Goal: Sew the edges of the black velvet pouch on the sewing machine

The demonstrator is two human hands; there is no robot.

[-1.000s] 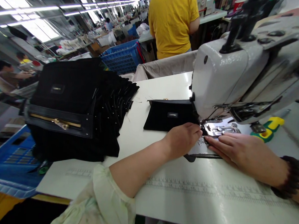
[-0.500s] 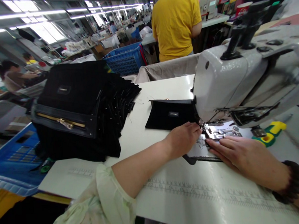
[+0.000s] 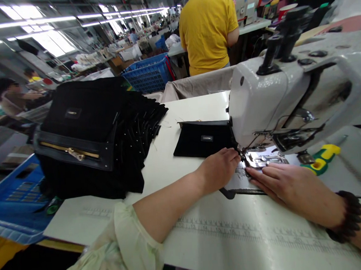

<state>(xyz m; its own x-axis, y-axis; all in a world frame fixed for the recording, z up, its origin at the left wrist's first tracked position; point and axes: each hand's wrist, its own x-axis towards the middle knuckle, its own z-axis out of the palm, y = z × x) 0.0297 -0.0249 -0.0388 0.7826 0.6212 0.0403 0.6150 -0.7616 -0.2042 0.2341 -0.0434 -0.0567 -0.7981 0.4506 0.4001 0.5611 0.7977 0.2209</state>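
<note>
Sleeve: a pale green sleeve [image 3: 126,244] is gathered at the left elbow, above a tabletop [image 3: 212,249] printed with ruler marks.
Right hand: the right hand [image 3: 289,185] is laid palm down, fingers stretched and close together, tips rested by the metal plate [image 3: 240,183]; whether anything is pinned beneath them cannot be told.
Left hand: the left hand [image 3: 219,169] is placed at the near right corner of the black piece [image 3: 193,144], fingers drawn together; whether the edge is pinched or only pressed is hidden.
Black piece: it is laid flat on the tabletop, label up, its right end set beside the head of the sewing machine [image 3: 254,102].
Handling: it is judged light, soft and not fragile; the trim along its far edge is probably stiffer, and little slip is expected from the matt cloth.
Hold: it is best taken by the near edge, fingertips kept clear of the needle area.
Tool: a yellow-and-green tool [image 3: 322,159] is left beyond the right hand.
Stack: similar black pieces are heaped in a stack [image 3: 126,142] at the left, a gold zip [image 3: 68,149] shown on top.
Background: a blue crate [image 3: 148,75] and a co-worker in a yellow shirt [image 3: 207,29] are seen.
</note>
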